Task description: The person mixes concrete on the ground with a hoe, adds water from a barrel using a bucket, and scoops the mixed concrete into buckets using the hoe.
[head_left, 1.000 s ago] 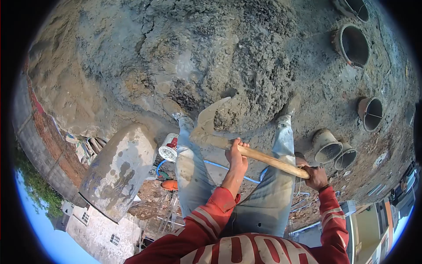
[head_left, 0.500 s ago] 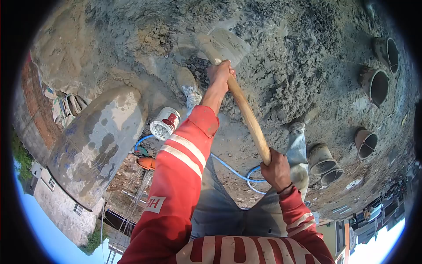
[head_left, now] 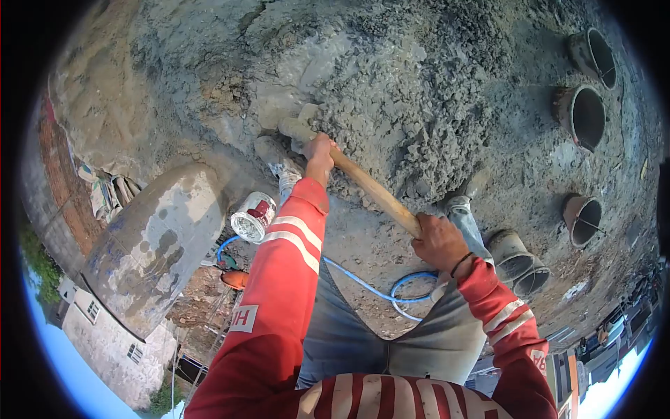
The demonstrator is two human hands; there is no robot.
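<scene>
A wooden handle (head_left: 377, 190) slants across the middle of the head view. My left hand (head_left: 320, 155) is wrapped round its upper part, close to the mud-coated tool head (head_left: 296, 126). Near the lower end my right hand (head_left: 441, 242) grips the same handle. Most of the blade is hidden in or against the wet grey mix (head_left: 391, 105). My muddy left boot (head_left: 272, 155) stands just below the tool head, and the right boot (head_left: 477, 183) is at the right edge of the mix.
A white bucket (head_left: 253, 216) stands left of my leg, beside a large mud-stained drum-like shape (head_left: 157, 244). A blue hose (head_left: 363, 281) curls behind my legs. Several round moulds or pots (head_left: 586, 117) stand on the right.
The tool first swung up and forward from between my legs, its blade onto the mix. Since then its head has come back left and nearer my left boot, both hands still on the handle.
</scene>
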